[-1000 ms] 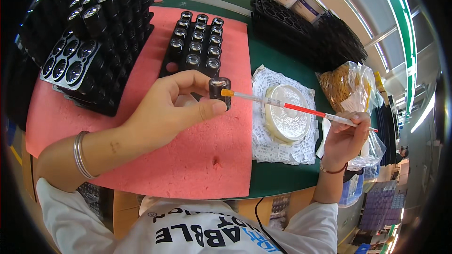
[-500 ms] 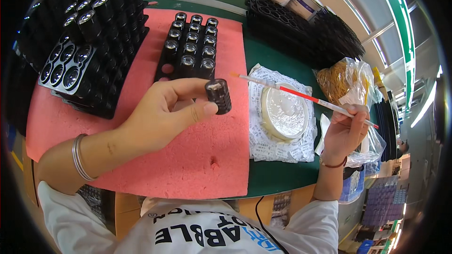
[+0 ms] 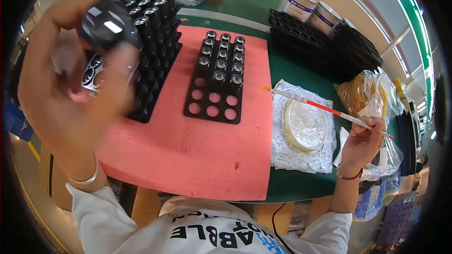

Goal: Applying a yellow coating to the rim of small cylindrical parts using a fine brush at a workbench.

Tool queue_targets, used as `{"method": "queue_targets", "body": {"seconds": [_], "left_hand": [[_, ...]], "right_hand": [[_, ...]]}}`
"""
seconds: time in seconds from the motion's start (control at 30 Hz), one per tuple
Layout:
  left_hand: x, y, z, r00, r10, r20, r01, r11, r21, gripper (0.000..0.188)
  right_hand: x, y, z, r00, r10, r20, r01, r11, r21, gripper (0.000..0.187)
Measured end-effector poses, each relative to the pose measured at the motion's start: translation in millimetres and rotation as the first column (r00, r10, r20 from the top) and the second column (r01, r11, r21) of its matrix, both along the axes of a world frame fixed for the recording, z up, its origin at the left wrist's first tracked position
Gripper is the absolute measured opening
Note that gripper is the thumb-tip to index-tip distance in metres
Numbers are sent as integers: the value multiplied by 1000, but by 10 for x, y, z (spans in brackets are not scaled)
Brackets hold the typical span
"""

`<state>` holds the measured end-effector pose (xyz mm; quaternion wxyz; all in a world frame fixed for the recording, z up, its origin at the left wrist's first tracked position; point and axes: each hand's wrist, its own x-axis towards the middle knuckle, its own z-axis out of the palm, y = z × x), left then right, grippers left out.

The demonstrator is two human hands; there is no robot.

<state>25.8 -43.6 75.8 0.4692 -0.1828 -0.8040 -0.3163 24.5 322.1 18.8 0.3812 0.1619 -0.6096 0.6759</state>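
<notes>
My left hand (image 3: pixel 61 89) is raised close to the camera at the left, blurred by motion, its thumb and fingers closed around a short black cylinder (image 3: pixel 106 24) with a glossy end. In my right hand (image 3: pixel 365 146) is a thin paintbrush (image 3: pixel 325 108) with a clear and red handle, its tip pointing left over the pink foam's right edge. Between the hands lies a black tray (image 3: pixel 188 116) with round holes; glossy-topped black cylinders (image 3: pixel 219 76) stand in its far rows, and the near holes show pink foam. A round dish (image 3: pixel 306 125) with a wrinkled, shiny surface rests beneath the brush.
Pink foam (image 3: pixel 212 160) covers much of the green table. Stacked trays of black cylinders (image 3: pixel 157 42) stand left, partly behind my left hand. Black trays (image 3: pixel 301 30) and cans (image 3: pixel 297 3) sit at the back right. A bag of tan strands (image 3: pixel 360 94) lies beyond my right hand.
My left hand has lifted the black cylinder up and left, nearer the camera. The view has shifted, baring the tray's near holes. My right hand still holds the paintbrush.
</notes>
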Motion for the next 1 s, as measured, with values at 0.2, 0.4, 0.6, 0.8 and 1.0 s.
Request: {"method": "queue_targets", "body": {"seconds": [0.2, 0.4, 0.6, 0.8, 1.0], "left_hand": [[-172, -683, 56, 912, 198, 359, -211, 977, -2, 19], [-317, -789, 59, 724, 443, 529, -327, 895, -303, 15], [-399, -797, 26, 734, 423, 531, -332, 906, -264, 21], [-368, -832, 59, 684, 430, 589, -298, 902, -313, 18], [-173, -441, 62, 726, 671, 149, -648, 740, -180, 26]], "right_hand": [[22, -19, 15, 999, -29, -13, 29, 1000, 4, 25], [23, -37, 23, 1000, -22, -10, 22, 1000, 12, 25], [42, -22, 40, 999, 7, -37, -6, 1000, 27, 27], [51, -29, 45, 998, 32, -58, -29, 999, 44, 26], [41, -20, 10, 997, -7, -82, 13, 997, 74, 27]]}}
